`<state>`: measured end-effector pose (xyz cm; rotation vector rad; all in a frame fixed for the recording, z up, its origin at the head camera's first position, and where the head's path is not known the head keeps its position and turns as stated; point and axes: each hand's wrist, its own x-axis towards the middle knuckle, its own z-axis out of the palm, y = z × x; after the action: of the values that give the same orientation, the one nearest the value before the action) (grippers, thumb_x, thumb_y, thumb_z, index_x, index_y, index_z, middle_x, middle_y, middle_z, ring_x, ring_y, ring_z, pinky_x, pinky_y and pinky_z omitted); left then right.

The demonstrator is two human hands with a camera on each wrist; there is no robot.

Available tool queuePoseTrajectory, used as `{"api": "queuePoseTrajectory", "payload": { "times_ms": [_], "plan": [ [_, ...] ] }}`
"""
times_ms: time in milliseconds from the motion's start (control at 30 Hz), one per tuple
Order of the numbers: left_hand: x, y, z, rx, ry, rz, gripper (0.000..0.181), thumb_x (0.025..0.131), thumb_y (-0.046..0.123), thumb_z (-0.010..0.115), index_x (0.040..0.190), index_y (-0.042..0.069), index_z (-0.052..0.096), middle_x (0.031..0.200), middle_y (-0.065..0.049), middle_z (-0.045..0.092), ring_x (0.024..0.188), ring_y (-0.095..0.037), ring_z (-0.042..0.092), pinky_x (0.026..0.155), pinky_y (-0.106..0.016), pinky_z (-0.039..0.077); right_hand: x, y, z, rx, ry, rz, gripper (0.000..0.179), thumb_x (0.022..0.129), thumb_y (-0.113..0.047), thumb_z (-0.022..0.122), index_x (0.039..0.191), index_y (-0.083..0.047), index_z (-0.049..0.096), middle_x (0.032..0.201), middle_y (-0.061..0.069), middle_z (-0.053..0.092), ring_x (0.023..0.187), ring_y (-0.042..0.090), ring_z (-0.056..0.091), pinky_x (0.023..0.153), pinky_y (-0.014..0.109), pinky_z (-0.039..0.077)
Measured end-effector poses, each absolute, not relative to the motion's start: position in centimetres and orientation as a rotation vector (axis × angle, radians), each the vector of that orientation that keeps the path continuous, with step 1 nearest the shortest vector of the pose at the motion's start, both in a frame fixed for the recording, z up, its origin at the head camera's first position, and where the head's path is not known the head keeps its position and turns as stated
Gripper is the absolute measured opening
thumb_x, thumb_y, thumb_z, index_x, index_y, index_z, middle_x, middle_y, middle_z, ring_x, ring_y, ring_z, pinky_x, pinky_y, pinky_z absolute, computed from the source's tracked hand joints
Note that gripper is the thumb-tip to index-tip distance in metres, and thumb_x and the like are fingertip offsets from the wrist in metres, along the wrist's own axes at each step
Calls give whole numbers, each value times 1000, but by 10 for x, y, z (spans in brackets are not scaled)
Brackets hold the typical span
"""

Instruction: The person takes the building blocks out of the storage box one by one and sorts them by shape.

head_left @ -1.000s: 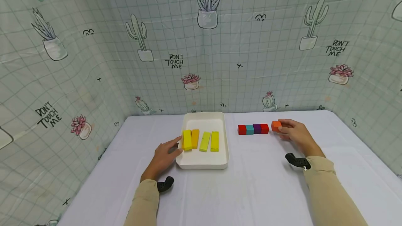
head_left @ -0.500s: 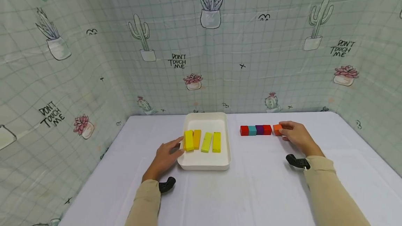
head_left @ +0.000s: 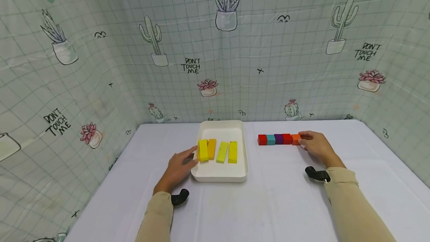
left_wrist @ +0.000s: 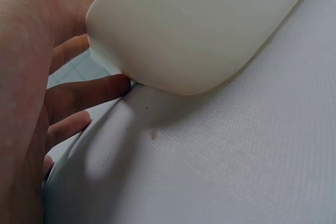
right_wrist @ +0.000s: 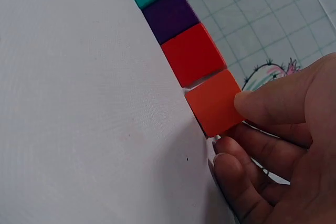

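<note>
My right hand (head_left: 317, 146) pinches an orange cube (right_wrist: 215, 103) at the right end of a row on the table. Beside it in the row stands a red cube (right_wrist: 193, 55), with a hairline gap between them in the right wrist view. Further left come a purple cube (head_left: 279, 139), a teal cube (head_left: 270, 140) and another red cube (head_left: 262, 139). My left hand (head_left: 176, 165) rests with its extended fingers against the left side of a white tray (head_left: 220, 176); the left wrist view shows fingertips touching its outer wall (left_wrist: 178, 30).
Several flat blocks lie in the tray, among them a bright yellow block (head_left: 203, 150), an orange-yellow block (head_left: 212, 148) and a lime block (head_left: 222, 152). A white cloth (head_left: 262, 204) covers the table. Behind it hangs a patterned curtain (head_left: 235, 55).
My right hand has moved the orange cube left, from apart to the end of the cube row. The left hand stays at the tray. The head view has shifted slightly.
</note>
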<state>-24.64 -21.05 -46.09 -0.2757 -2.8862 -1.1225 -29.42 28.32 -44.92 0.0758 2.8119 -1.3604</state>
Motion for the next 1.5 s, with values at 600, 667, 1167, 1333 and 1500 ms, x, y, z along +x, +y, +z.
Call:
{"api": "queuePoseTrajectory", "payload": {
  "times_ms": [600, 667, 1167, 1333, 1500],
  "plan": [
    [-248, -211, -458, -263, -2897, -1119, 57, 98, 32, 61, 152, 25, 46, 147, -7, 54, 142, -31, 39, 120, -58, 3, -290, 282, -445, 56, 2831, -1390, 54, 104, -26, 49, 149, 4, 42, 141, 27, 52, 110, 35, 61, 83, 31, 55],
    [-249, -211, -457, -270, -2893, -1109, 56, 98, 32, 60, 152, 24, 46, 147, -8, 54, 142, -32, 39, 120, -59, 4, -289, 282, -442, 66, 2816, -1450, 54, 104, -27, 49, 148, 4, 44, 139, 27, 54, 110, 36, 61, 82, 28, 56],
    [-248, -213, -460, -269, -2890, -1123, 57, 98, 32, 60, 152, 25, 46, 147, -7, 53, 141, -31, 40, 120, -59, 5, -289, 246, -416, -85, 2732, -1540, 47, 102, -29, 56, 139, 0, 55, 124, 22, 64, 108, 32, 63, 86, 33, 56],
    [-249, -213, -460, -278, -2894, -1107, 57, 98, 32, 59, 153, 25, 45, 147, -7, 54, 141, -30, 41, 120, -59, 6, -296, 211, -409, -224, 2613, -1624, 42, 99, -25, 62, 134, -1, 60, 121, 21, 67, 104, 29, 65, 83, 31, 57],
    [-248, -211, -460, -287, -2890, -1118, 56, 98, 32, 60, 152, 24, 46, 146, -7, 54, 139, -30, 44, 120, -59, 7, -306, 176, -405, -318, 2481, -1664, 44, 97, -23, 65, 134, -1, 59, 122, 22, 67, 106, 30, 66, 85, 37, 57]
  ]
}}
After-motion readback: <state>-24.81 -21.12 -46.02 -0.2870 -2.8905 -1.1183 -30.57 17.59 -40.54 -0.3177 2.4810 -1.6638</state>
